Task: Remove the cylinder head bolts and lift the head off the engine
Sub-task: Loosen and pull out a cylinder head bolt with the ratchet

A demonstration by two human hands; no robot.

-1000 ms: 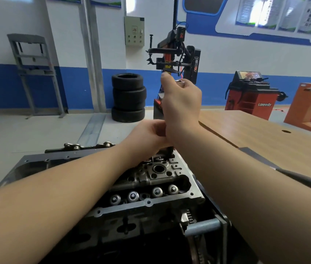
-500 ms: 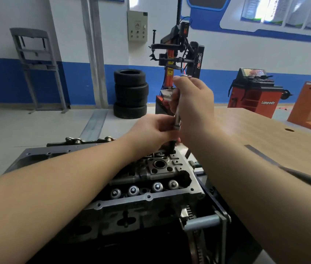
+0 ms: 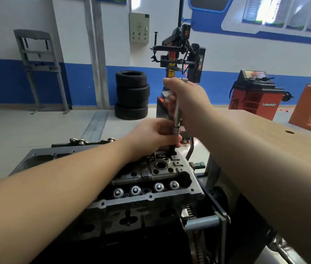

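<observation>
The fingers of the left hand (image 3: 157, 135) are curled around the lower end of the socket extension bar (image 3: 176, 116), just where its dark socket goes down into the far right corner of the cylinder head (image 3: 147, 180). The right hand (image 3: 186, 101) is closed around the top of the same bar, and a small piece of chrome handle shows above its knuckles. The bar stands almost upright, only a little tilted toward the person. The bolt itself is hidden under the socket.

To do this step well, I think the lower hand should only guide: it keeps the socket square and fully seated on the bolt head, while the upper hand gives the turning. If the bar leans, the socket may slip and round the bolt. The head sits on the engine, which is mounted on a stand (image 3: 204, 221), with four round valve tappets (image 3: 145, 188) visible in the near row. Whether other bolts are already out I cannot tell. Beside it on the right is a wooden workbench (image 3: 265, 141).
</observation>
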